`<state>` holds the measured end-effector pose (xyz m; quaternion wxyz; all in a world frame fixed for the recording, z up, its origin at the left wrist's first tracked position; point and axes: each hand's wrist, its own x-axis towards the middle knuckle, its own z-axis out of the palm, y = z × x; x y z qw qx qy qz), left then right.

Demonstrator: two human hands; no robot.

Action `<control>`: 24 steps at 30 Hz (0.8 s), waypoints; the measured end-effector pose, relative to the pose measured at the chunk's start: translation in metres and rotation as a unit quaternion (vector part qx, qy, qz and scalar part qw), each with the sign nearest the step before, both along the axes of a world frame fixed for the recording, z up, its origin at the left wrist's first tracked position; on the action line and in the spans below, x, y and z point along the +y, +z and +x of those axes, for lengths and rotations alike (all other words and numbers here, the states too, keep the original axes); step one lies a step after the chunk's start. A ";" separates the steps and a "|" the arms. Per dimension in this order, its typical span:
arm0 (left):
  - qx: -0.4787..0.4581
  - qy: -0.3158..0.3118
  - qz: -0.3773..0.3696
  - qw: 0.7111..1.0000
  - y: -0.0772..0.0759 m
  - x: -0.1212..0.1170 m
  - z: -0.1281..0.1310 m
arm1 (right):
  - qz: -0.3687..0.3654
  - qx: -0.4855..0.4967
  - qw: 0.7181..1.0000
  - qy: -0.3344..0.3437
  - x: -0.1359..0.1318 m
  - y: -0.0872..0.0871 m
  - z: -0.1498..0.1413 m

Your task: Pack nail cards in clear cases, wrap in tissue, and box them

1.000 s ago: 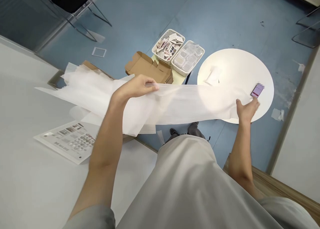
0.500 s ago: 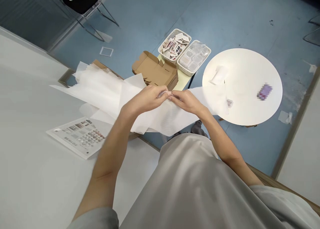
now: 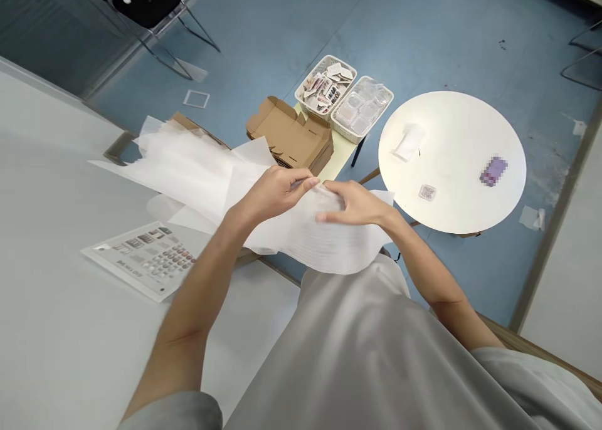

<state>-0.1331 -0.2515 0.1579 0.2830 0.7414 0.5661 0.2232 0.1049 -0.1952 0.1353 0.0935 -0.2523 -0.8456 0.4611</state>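
Observation:
My left hand (image 3: 281,193) is closed in a pinch on the top edge of a thin white translucent packing sheet (image 3: 345,248). My right hand (image 3: 357,204) lies against the same sheet, its thumb, slightly blurred, spread well away from the fingers. Between and below the hands the sheet hangs in a rounded, rippled curve over the grey apron (image 3: 357,330). Behind my left hand, a pile of similar white sheets (image 3: 183,160) spreads to the left. Whatever lies under the fingertips is hidden.
Flat brown cardboard boxes (image 3: 286,132) are stacked ahead, beside a basket of small cards (image 3: 301,94) and a basket of clear cases (image 3: 350,132). On the right, a round white table (image 3: 456,135) bears a small clear case (image 3: 427,192). A printed sheet (image 3: 145,261) lies at left.
My right hand has moved slightly right and down, its thumb spreading from the fingers. The sheet's right end has drawn back off the round table, uncovering the small case, and its lower edge curves down.

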 end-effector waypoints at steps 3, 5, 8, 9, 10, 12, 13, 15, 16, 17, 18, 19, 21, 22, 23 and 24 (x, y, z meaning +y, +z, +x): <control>0.029 -0.037 -0.005 0.999 0.008 -0.007 -0.001 | 0.039 -0.105 0.991 0.076 -0.005 0.011 0.004; 0.049 -0.065 0.015 0.997 0.013 -0.013 0.002 | 0.047 -0.111 0.987 0.104 -0.003 0.015 0.005; 0.075 -0.105 0.041 0.991 0.013 -0.023 0.010 | 0.044 -0.058 0.993 0.088 0.006 0.017 0.005; 0.083 -0.112 0.042 0.989 0.011 -0.025 0.012 | 0.043 -0.044 0.995 0.076 0.010 0.016 0.004; 0.090 -0.114 0.039 0.989 0.009 -0.027 0.014 | 0.043 -0.039 0.996 0.065 0.012 0.016 0.004; 0.104 -0.107 0.025 0.988 0.002 -0.027 0.014 | 0.047 -0.059 0.995 0.062 0.015 0.014 0.002; 0.112 -0.102 0.017 0.988 -0.001 -0.026 0.013 | 0.056 -0.083 0.993 0.068 0.015 0.013 0.001; 0.130 -0.101 0.008 0.986 -0.005 -0.023 0.010 | 0.085 -0.142 0.983 0.082 0.013 0.010 0.000; 0.139 -0.105 0.006 0.985 -0.007 -0.022 0.009 | 0.096 -0.167 0.977 0.091 0.011 0.008 0.000; 0.145 -0.112 0.006 0.983 -0.007 -0.022 0.008 | 0.100 -0.180 0.973 0.103 0.008 0.006 0.000; 0.147 -0.121 0.006 0.982 -0.008 -0.024 0.007 | 0.095 -0.180 0.972 0.114 0.004 0.004 0.002; 0.141 -0.135 0.006 0.981 -0.007 -0.026 0.006 | 0.083 -0.170 0.974 0.122 -0.001 0.003 0.003; 0.116 -0.172 0.012 0.978 -0.006 -0.033 0.004 | 0.050 -0.131 0.982 0.129 -0.013 0.002 0.009; 0.102 -0.193 0.021 0.976 -0.006 -0.037 0.003 | 0.035 -0.110 0.985 0.127 -0.021 0.002 0.012; 0.092 -0.212 0.033 0.972 -0.005 -0.041 0.002 | 0.022 -0.090 0.988 0.125 -0.028 0.003 0.015; 0.088 -0.227 0.047 0.969 -0.005 -0.045 0.001 | 0.009 -0.071 0.989 0.126 -0.036 0.005 0.018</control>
